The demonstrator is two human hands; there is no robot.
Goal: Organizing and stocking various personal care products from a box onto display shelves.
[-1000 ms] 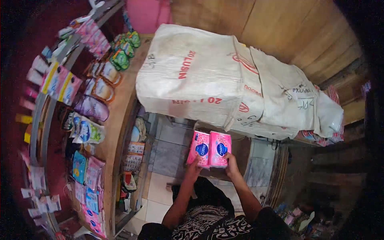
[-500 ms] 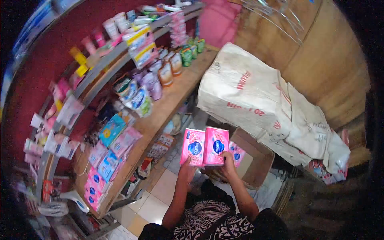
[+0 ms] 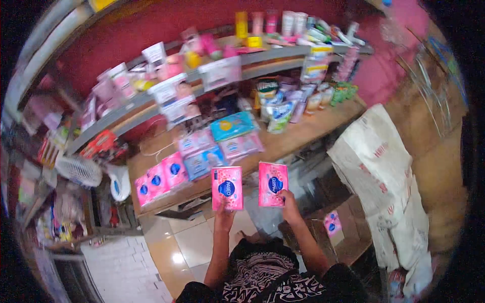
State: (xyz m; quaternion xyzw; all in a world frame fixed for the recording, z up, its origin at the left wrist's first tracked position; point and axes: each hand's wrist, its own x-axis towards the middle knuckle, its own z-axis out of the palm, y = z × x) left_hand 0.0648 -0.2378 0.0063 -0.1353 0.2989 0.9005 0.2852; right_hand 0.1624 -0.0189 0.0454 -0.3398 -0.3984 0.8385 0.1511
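Now, from the left, a white fan (image 3: 78,170) stands by the end of the wooden shelf (image 3: 314,130), fuller in view than half a second ago because the view has turned toward the shelf. Next comes a row of pink packs (image 3: 156,180) with blue ovals, lying on the shelf near its left end; the row now sits ahead and to the left rather than low at the picture's edge.

Right of that, the left hand (image 3: 225,218) grips the left pack (image 3: 227,188) from its lower edge, thumb on the front. Beside it, the right hand (image 3: 289,206) pinches the right pack (image 3: 273,184) at its lower right corner. Each hand is closed around one pack, both held up before the shelf and above the floor. Earlier the two packs were nearly edge to edge; a clear gap now parts them, so each is carried by its own hand, and both are well apart from the carton.

Farther right, the open carton (image 3: 357,220) shows another pink pack (image 3: 332,223) inside. The big white sack (image 3: 385,166), more central before, now fills the right side.
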